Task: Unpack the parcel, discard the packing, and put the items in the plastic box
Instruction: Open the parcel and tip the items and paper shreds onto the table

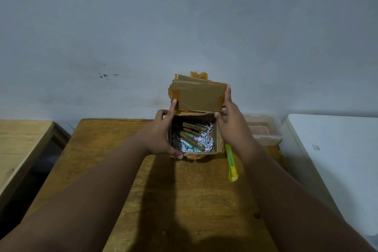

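You held parcel point(196, 129) flaps open, left hand point(163, 133) and right hand point(231, 120) gripping card; light, flimsy, grab walls.

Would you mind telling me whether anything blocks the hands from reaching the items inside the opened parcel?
Nothing solid does: the flap is held back, and the small packs lie exposed on shredded paper in the parcel.

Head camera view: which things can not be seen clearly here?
- Small cardboard packets in the open brown cardboard parcel: print too small; white shredded paper buries their lower parts.
- Clear plastic box: right hand and forearm cover its near left part.
- Yellow-green utility knife: blade end hidden behind the forearm.
- Parcel's left wall: covered by left hand.
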